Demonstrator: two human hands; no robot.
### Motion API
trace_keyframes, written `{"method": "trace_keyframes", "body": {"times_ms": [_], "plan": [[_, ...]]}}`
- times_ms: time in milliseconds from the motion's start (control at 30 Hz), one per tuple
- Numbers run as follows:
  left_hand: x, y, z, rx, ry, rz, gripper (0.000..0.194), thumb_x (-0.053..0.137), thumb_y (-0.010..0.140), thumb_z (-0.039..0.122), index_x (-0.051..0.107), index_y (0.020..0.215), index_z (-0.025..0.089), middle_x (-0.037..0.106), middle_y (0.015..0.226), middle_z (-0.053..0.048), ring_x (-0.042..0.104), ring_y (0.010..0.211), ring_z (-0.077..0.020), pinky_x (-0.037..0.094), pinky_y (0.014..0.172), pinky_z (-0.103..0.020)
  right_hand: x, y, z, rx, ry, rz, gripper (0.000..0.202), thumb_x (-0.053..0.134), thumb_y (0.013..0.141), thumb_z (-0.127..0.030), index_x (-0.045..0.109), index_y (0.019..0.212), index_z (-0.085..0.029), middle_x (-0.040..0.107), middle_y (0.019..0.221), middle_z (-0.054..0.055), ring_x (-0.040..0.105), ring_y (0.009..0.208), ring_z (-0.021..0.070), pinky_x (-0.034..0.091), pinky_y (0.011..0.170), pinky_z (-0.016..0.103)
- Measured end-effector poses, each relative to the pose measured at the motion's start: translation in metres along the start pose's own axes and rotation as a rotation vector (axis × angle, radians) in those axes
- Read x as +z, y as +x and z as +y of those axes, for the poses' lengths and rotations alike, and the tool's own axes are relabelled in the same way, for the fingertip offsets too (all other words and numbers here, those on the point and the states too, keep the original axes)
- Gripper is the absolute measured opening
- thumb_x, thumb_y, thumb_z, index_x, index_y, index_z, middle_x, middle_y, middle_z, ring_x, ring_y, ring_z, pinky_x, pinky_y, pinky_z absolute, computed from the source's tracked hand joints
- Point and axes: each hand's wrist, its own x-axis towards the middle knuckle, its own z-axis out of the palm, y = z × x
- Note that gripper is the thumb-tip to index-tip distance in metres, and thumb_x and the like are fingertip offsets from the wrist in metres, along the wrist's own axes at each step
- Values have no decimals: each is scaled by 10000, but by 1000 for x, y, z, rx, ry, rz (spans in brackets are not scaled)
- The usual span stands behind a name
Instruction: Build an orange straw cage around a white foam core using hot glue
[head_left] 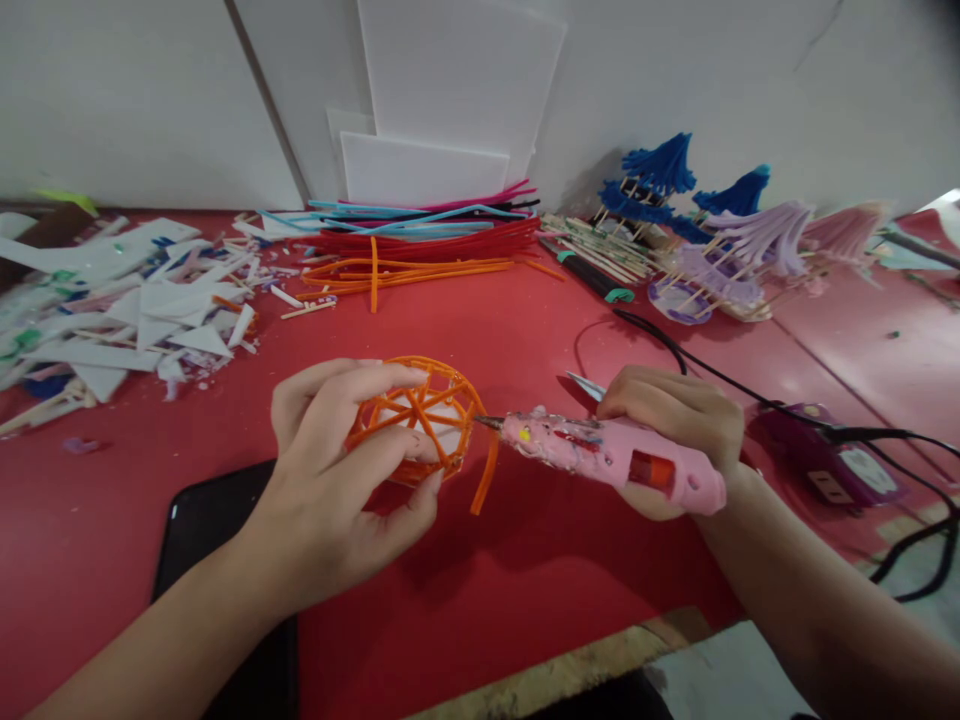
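In my left hand (352, 440) is a small round frame of orange pipe cleaners (431, 412) with crossing spokes and a white piece inside. My fingers and thumb pinch its rim. A loose pipe cleaner end hangs down from its right side. My right hand (671, 420) is wrapped round a pink hot glue gun (570, 445), smeared with dried glue. Its metal nozzle (489, 422) points left and is at the frame's right rim, seemingly touching it. A pointed silver tip (585, 386) shows by my right fingers; whether they hold it, I cannot tell.
White foam scraps (157, 320) are heaped at left. Bundled pipe cleaners (427, 240) and a green-black cutter (592, 278) lie behind. Blue and lilac roofed models (720, 235) stand back right. A black cord (720, 375) passes a purple power strip (832, 455). A black phone (217, 520) lies front left.
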Motion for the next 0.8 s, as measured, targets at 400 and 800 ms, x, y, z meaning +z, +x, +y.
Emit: {"method": "trace_keyframes", "body": {"times_ms": [400, 800], "plan": [[-1, -1, 1, -31, -15, -6, 70, 590, 826, 275, 621, 763, 265, 576, 1197, -43, 514, 1120, -297, 399, 976, -535, 0, 2, 0, 5, -55, 12, 89, 527, 733, -181, 459, 756, -234, 496, 569, 1, 446, 474, 152, 330, 450, 305], [-1, -1, 1, -31, -36, 12, 100, 566, 830, 284, 622, 753, 253, 575, 1198, -22, 516, 1117, -287, 404, 998, -542, 0, -14, 51, 496, -448, -216, 318, 578, 750, -203, 595, 1064, -154, 716, 976, 175, 674, 836, 317, 484, 659, 384]]}}
